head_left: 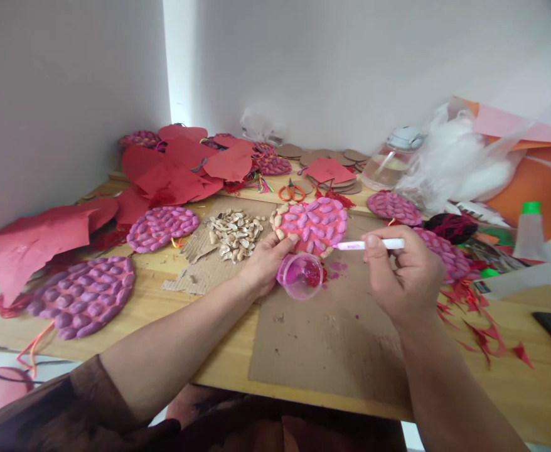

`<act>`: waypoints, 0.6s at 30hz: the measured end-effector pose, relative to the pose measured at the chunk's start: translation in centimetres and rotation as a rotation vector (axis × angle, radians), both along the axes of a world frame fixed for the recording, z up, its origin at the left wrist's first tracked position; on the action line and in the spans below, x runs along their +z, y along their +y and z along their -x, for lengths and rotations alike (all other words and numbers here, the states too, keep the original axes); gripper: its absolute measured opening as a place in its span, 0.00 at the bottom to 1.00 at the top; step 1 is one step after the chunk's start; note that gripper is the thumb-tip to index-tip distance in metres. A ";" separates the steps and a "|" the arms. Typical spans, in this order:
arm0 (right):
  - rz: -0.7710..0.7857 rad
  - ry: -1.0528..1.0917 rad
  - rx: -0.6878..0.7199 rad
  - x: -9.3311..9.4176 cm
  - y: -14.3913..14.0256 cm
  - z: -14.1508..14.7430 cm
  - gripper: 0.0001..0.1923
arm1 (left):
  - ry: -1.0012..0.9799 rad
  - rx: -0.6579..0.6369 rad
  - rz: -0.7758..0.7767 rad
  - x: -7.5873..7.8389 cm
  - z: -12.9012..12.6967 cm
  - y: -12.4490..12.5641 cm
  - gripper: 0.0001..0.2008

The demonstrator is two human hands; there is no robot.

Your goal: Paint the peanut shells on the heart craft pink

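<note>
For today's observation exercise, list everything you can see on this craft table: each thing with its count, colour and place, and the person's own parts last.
shell-covered discs: about six, purple-pink, spread across the table
disc being painted: one, pink on red, centre
paint cup: one, clear with pink paint, below that disc
brush: one, white handle, in the right hand
pile of shells: one, beige, on cardboard left of centre
red paper pieces: many, red, left and back
scissors: one pair, orange, behind the centre disc
cardboard sheet: one, brown, front centre
glue bottle: one, clear with green cap, right
table: one, light wood
left hand: fingers touching the painted disc's edge
right hand: fingers holding the brush
</note>
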State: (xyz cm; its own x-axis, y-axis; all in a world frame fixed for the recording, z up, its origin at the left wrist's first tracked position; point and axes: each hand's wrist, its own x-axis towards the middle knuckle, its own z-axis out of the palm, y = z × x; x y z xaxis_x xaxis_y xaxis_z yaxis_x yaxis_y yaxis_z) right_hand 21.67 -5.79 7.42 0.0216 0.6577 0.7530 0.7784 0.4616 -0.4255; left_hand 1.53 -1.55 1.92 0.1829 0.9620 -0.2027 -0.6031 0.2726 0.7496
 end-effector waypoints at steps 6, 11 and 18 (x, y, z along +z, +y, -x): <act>0.055 -0.057 0.068 -0.3 0.1 0.2 0.08 | 0.015 -0.010 0.013 0.5 0.1 -0.1 0.08; 0.082 -0.043 0.081 -0.2 -0.1 0.2 0.08 | 0.042 -0.021 -0.002 0.6 0.0 -0.2 0.07; 0.090 -0.010 0.071 -0.5 0.2 -0.1 0.09 | 0.019 -0.049 0.070 1.1 0.2 -0.3 0.04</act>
